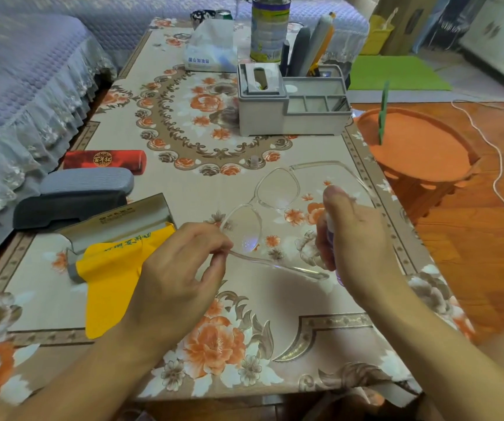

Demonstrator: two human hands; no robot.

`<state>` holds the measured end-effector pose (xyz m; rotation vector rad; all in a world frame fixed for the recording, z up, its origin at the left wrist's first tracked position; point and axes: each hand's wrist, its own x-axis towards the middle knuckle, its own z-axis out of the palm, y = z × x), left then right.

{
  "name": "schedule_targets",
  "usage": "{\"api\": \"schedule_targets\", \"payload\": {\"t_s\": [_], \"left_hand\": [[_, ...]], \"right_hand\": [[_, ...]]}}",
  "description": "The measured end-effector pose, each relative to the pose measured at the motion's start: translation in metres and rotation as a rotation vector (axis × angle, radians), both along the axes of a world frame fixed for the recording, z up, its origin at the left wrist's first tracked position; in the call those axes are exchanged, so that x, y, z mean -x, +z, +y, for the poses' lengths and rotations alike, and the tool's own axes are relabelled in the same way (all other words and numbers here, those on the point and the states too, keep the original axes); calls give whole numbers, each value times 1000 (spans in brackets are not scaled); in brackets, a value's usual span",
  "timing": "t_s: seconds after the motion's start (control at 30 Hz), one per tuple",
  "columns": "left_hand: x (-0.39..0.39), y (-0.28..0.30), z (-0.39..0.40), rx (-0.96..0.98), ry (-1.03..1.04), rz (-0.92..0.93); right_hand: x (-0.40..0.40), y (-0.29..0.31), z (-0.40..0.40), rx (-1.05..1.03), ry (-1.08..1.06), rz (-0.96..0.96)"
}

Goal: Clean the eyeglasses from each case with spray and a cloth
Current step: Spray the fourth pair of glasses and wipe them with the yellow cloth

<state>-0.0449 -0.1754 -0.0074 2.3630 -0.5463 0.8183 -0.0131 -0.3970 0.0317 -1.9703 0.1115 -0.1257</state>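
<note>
Clear-framed eyeglasses (278,189) hang above the floral table, arms unfolded. My left hand (177,268) pinches the near arm of the glasses between thumb and fingertips. My right hand (357,238) is wrapped around a small spray bottle (329,226), thumb on top, nozzle facing the lenses. Small droplets show on the near lens. A yellow cloth (114,275) lies to the left, spilling out of an open case (117,226). A dark grey case (68,206), a light grey case (88,180) and a red case (105,159) lie shut at the left edge.
A grey desk organiser (290,101) with pens stands mid-table, with a tissue pack (211,47) and a tin can (270,28) behind it. A small clear cap (254,161) sits on the cloth. An orange round stool (417,144) is right of the table. A purple-covered sofa (17,86) borders the left.
</note>
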Motion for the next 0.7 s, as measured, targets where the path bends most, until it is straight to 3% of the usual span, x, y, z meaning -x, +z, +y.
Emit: {"api": "schedule_targets", "payload": {"t_s": [0.17, 0.27, 0.47, 0.57, 0.63, 0.7], "left_hand": [[0, 0, -1, 45, -1, 31], [1, 2, -2, 211, 72, 143], [-11, 9, -1, 1080, 160, 681], [-19, 13, 7, 1625, 67, 926], [-21, 18, 11, 1818, 50, 1040], [-21, 20, 12, 1858, 42, 1107]], "right_hand": [[-1, -4, -1, 26, -13, -13], [3, -8, 0, 16, 0, 11], [21, -15, 13, 95, 112, -29], [33, -18, 24, 174, 188, -81], [37, -21, 31, 211, 216, -99], [38, -23, 35, 224, 229, -102]]}}
